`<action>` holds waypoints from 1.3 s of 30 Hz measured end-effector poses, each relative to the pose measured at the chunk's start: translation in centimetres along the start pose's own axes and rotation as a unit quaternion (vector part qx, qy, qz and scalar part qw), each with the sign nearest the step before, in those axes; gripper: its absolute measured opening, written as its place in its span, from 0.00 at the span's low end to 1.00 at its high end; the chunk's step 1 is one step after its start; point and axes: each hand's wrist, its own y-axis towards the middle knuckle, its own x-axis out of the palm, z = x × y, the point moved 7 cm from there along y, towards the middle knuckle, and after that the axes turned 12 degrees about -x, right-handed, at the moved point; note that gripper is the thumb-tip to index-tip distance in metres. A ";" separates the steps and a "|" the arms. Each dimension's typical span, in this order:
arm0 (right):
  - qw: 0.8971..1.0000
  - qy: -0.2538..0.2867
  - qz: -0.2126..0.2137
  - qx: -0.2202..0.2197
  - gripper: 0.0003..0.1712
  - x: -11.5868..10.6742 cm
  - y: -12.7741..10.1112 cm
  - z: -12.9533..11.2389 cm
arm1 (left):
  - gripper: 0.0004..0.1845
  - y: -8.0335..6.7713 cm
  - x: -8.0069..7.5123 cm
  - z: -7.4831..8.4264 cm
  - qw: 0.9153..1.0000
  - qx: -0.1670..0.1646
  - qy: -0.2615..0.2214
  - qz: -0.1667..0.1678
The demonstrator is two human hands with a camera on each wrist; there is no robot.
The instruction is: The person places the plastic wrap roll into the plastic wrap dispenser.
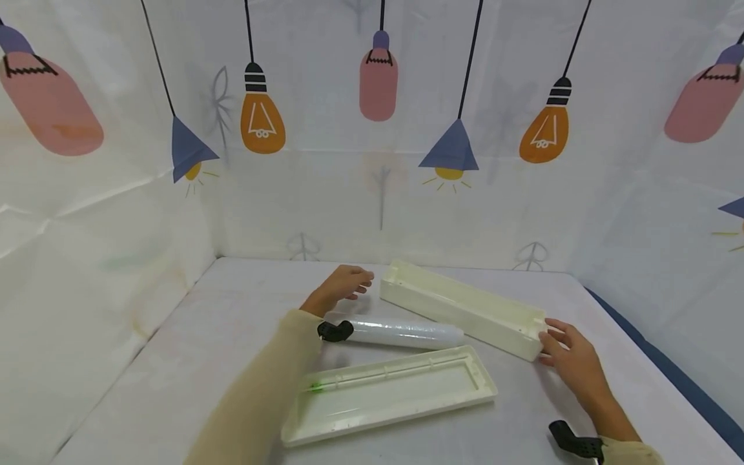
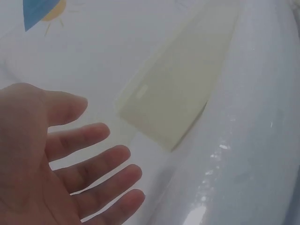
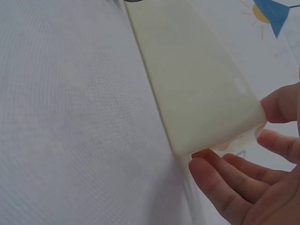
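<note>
Gripping the cream box [image 1: 462,307] at its 4 o'clock end, the right hand [image 1: 572,361] pinches it. The left hand [image 1: 343,287] hovers relaxed at 10 o'clock of the film roll [image 1: 401,334], holding nothing

The long cream box [image 1: 465,309] at the far right looked like hard plastic, smooth, with a soft half-matt finish; in the right wrist view its side [image 3: 197,79] showed no texture. The flat cream lid [image 1: 389,395] on the near side was the same plastic, a little more glossy inside. The roll [image 1: 407,332] between them was wrapped in clear film, shiny and slightly wrinkled. The table cover [image 1: 203,361] was white cloth, matt, with a fine woven grain. The printed backdrop [image 1: 349,194] looked like thin plastic sheet, faintly creased. The sleeve [image 1: 261,394] was soft beige knit.
</note>
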 end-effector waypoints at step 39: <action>0.997 0.071 -0.020 0.022 0.44 0.4 0.0 0.6 | 0.21 2.5 3.2 0.1 0.995 -0.070 -0.068 0.004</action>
